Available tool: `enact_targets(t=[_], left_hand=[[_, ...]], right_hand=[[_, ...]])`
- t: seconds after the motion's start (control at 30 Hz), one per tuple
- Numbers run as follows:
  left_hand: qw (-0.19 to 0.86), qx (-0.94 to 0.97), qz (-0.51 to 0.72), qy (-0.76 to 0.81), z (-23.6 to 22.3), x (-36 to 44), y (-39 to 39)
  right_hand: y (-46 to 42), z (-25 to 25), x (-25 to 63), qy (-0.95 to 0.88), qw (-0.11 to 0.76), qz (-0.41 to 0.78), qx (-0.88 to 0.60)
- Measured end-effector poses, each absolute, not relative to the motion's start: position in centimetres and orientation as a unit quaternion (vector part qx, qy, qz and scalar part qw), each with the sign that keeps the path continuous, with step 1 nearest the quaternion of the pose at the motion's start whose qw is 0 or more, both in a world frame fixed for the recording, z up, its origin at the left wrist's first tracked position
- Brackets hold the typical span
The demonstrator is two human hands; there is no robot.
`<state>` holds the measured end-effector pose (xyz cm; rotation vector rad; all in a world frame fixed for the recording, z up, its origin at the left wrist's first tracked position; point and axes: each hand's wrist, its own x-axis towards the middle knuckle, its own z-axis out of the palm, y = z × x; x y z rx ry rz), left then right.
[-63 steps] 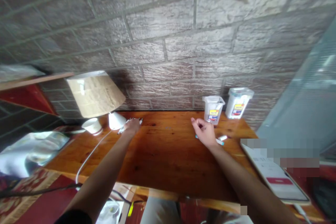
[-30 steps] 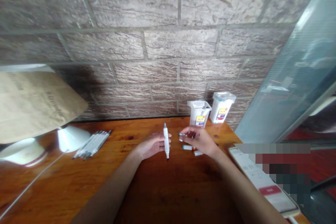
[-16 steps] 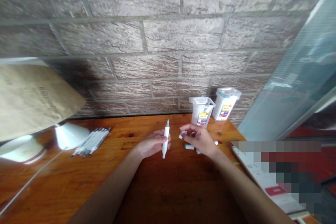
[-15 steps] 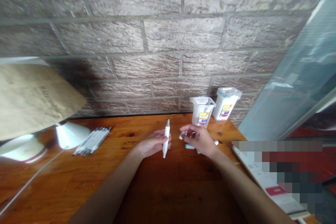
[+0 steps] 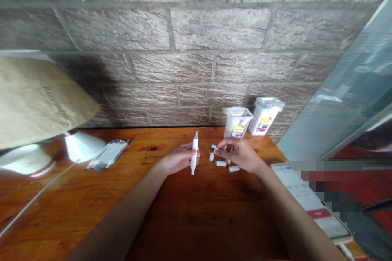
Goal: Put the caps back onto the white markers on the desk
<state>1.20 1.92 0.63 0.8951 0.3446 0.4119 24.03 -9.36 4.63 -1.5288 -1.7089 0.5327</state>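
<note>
My left hand (image 5: pixel 180 160) grips a white marker pen (image 5: pixel 194 155) near its middle, thumb in front. The pen stands nearly upright, and both its ends are uncapped. My right hand (image 5: pixel 239 153) is just to its right, low over several loose marker caps, its thumb and forefinger pinched on a small white cap that the fingers partly cover. Around those fingers lie a white cap (image 5: pixel 211 156), a teal-ended cap (image 5: pixel 220 163) and a greyish cap (image 5: pixel 234 169). More small pieces are half hidden under my right palm.
Behind my right hand stand a clear plastic box (image 5: pixel 235 124) and a filled white box (image 5: pixel 266 118). A row of markers (image 5: pixel 108 154) lies at left beside a white lamp-like cone (image 5: pixel 82 147) and paper bag (image 5: pixel 43 106). A phone (image 5: pixel 309 200) rests at the right edge, before a brick wall (image 5: pixel 190 65).
My right hand has shifted slightly and its fingers have closed, showing more caps beneath it. The marker remains in my left hand. The view has tilted slightly, bringing more of the phone into sight.
</note>
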Motion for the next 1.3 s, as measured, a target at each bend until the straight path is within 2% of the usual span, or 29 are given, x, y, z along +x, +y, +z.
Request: enact_targets(t=[0.33,0.53,0.63,0.83,0.97,1.1,1.2,1.3], left_hand=[[0.871,0.413,0.213,0.161,0.6,1.3,1.9],[0.865,0.385,0.276,0.163,1.3,2.0,1.2],[0.860,0.369,0.302,0.178,1.7,2.4,1.0],[0.852,0.367,0.320,0.190,1.8,2.7,1.0],[0.835,0.390,0.327,0.210,1.6,2.9,1.1],[0.817,0.397,0.343,0.240,1.5,3.1,1.2],[0.812,0.407,0.342,0.241,1.6,3.1,1.2],[0.811,0.410,0.338,0.247,1.8,3.1,1.2]], right_hand=[[-9.5,4.1,24.8,-0.694,0.236,0.241,-0.636],[-9.9,4.5,24.1,-0.683,0.238,0.317,-0.613],[-10.0,5.0,24.2,-0.655,0.299,0.362,-0.593],[-9.6,6.5,25.0,-0.478,0.582,0.341,-0.563],[-9.3,6.5,25.1,-0.434,0.627,0.331,-0.555],[-9.2,5.5,25.0,-0.498,0.573,0.332,-0.559],[-9.4,4.6,24.9,-0.580,0.458,0.351,-0.575],[-9.4,3.9,24.9,-0.642,0.352,0.312,-0.605]])
